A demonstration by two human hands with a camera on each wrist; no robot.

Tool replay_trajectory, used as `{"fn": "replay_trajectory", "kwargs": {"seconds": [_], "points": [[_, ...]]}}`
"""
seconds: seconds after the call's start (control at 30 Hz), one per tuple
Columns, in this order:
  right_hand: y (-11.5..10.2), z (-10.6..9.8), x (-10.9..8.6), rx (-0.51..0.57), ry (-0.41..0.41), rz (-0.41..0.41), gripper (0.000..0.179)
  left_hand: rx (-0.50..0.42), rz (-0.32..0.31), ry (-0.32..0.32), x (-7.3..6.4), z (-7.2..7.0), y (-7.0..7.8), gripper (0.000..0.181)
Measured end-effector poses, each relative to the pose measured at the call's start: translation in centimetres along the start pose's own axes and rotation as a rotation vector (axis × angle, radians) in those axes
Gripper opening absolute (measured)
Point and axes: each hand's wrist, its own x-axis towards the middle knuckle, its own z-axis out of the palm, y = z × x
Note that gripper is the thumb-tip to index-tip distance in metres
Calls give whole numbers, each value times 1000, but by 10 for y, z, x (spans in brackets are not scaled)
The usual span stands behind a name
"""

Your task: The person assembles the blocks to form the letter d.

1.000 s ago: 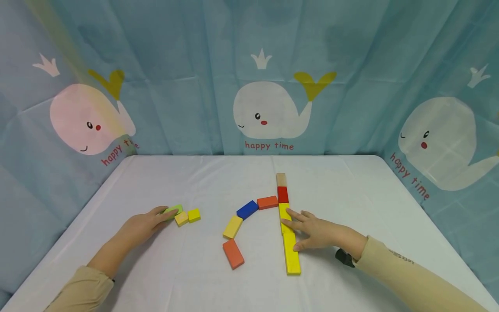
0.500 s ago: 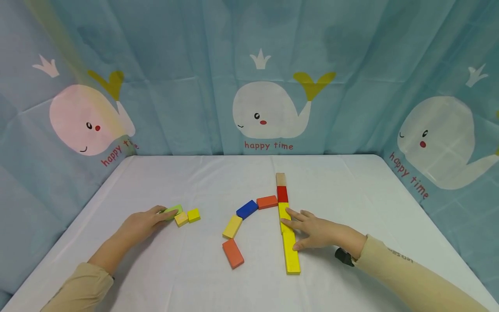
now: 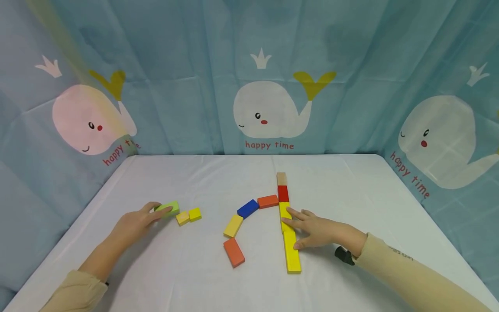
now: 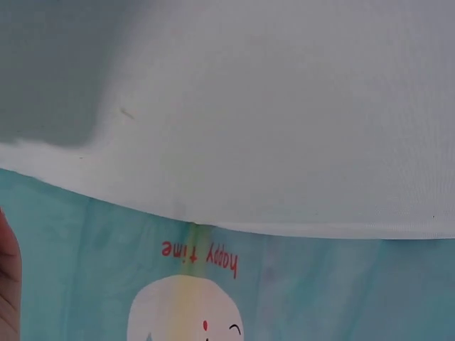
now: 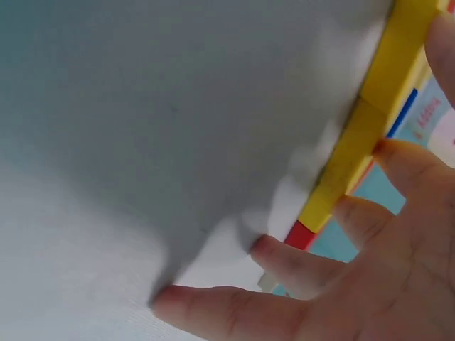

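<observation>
My left hand pinches a light green block on the left of the table; only a sliver of that hand shows in the left wrist view. Close to the green block lie a pale yellow block and a bright yellow one. With spread fingers, my right hand touches the right side of a straight column. Two long yellow blocks, upper and lower, form its near part, then a red block and a plain wood block at the far end.
Left of the column, a curve runs from an orange block through a blue block and a pale yellow block to another orange block. White cloth covers the table; a whale-print curtain stands behind.
My left hand has drawn the green block a little leftward and back, away from the two small yellow blocks. My right hand and the laid-out blocks stay put.
</observation>
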Motion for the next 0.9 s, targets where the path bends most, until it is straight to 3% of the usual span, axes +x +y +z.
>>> {"fn": "replay_trajectory", "kwargs": {"seconds": [0.1,0.23,0.5,0.67,0.9], "points": [[2,-3,2,25,5,2,77,5,59,91,0,0,4,24],[3,-6,6,32,55,-8,74,8,95,129,4,-5,15,49],[0,0,14,-39,113,-86,72,-38,173,212,16,-9,38,46],[-1,2,15,-91,120,-93,70,-45,206,232,21,-6,47,42],[-1,1,17,-94,113,-104,70,-67,230,196,27,-4,63,40]]}}
